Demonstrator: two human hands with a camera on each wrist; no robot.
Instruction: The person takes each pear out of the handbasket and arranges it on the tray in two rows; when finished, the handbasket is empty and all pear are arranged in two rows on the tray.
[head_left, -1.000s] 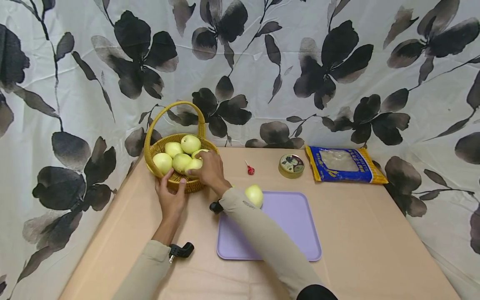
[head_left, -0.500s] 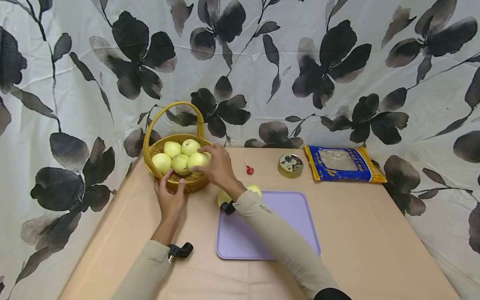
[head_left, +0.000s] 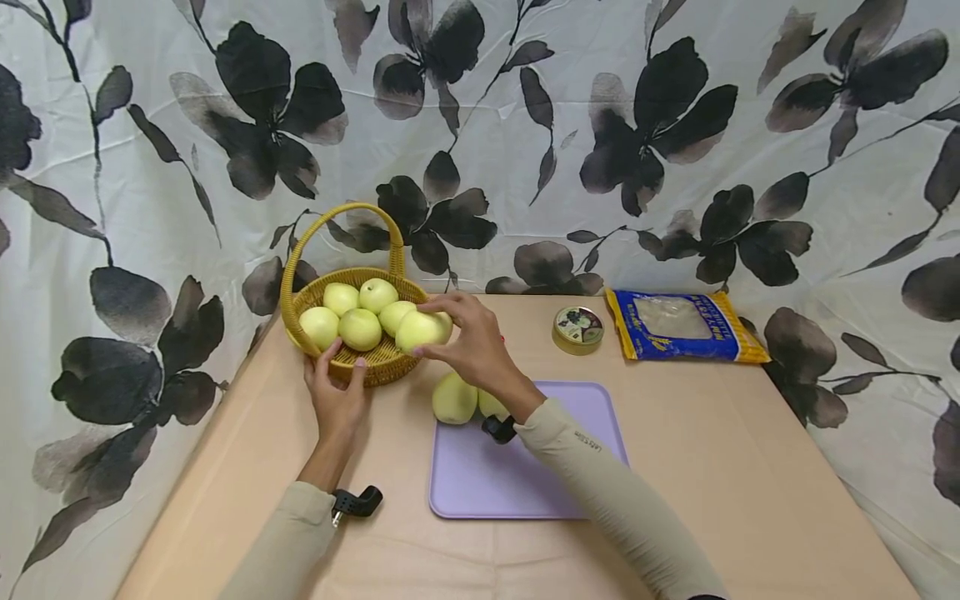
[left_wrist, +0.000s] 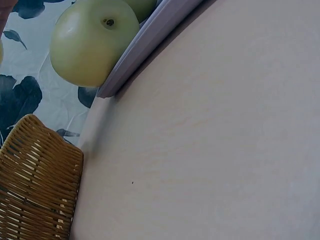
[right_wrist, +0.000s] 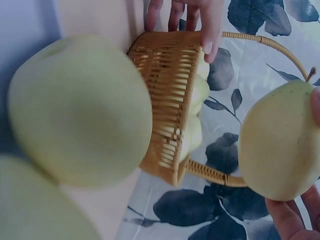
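Note:
A yellow-green pear is pinched between the thumb and fingers of my right hand, at the right rim of the yellow wicker basket. The right wrist view shows this held pear stem up, beside the basket wall. Several more pears lie inside the basket. My left hand grips the basket's front rim, thumb and finger over the edge. Below my right hand, two pears sit at the far left corner of the lilac tray, one partly hidden by my wrist.
Toward the back of the table stand a round tin and a blue and yellow bag. A floral curtain hangs behind. My right hand almost hides a small red object.
My right hand has lifted a pear from the basket and moved it right and toward me. The left hand stays on the rim. More of the pears on the tray shows now.

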